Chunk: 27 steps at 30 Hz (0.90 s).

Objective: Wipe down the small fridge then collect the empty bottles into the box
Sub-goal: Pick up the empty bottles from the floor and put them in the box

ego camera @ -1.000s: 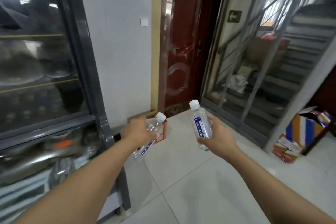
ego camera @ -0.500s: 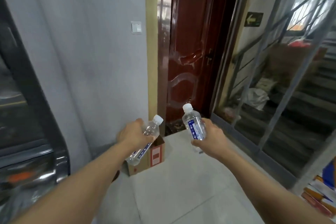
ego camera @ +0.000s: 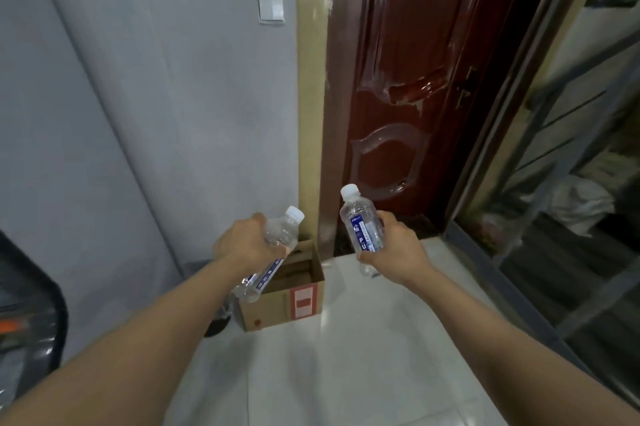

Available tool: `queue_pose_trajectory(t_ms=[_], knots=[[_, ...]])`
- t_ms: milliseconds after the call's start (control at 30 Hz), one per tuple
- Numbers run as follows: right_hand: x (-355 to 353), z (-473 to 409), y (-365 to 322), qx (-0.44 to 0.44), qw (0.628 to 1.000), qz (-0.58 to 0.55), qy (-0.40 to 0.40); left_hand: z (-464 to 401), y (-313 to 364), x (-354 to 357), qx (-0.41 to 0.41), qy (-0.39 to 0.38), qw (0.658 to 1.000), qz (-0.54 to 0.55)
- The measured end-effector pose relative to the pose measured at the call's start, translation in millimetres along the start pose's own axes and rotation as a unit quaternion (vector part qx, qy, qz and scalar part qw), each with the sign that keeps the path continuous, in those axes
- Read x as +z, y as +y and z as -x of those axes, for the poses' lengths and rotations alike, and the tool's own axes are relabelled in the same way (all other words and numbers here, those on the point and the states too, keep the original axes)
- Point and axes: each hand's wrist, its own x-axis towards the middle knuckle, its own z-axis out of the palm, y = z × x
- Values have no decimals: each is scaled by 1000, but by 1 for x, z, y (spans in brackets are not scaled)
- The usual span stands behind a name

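**Two bottles carried to the open box**

The cardboard box sits open on the floor by the far wall, left of the door. The left hand grips a tilted bottle right above it; the right hand holds an upright bottle further right. Best to lower each one inside before letting go, left one first
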Motion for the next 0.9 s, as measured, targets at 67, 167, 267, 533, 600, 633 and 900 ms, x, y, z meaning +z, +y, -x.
queue_pose_trajectory(t_ms=[67, 167, 267, 533, 600, 633, 900], knots=[[0, -34, 10, 4, 1000, 10, -6, -36, 8, 13, -8, 4, 1000, 17], [-8, -87, 22, 9, 999, 25, -19, -88, 22, 27, -17, -4, 999, 26], [-17, -136, 31, 6, 999, 26, -18, -132, 36, 32, -28, -10, 999, 33], [-25, -259, 50, -22, 998, 4, -60, -231, 69, 47, -62, -4, 998, 5], [-24, -294, 56, -44, 996, 6, -80, -253, 77, 56, -86, -1, 996, -1], [-24, -312, 59, -57, 994, 5, -91, -263, 81, 60, -103, 1, 995, -1], [-11, -447, 80, -178, 961, 38, -208, -304, 123, 100, -264, 46, 963, 4]])
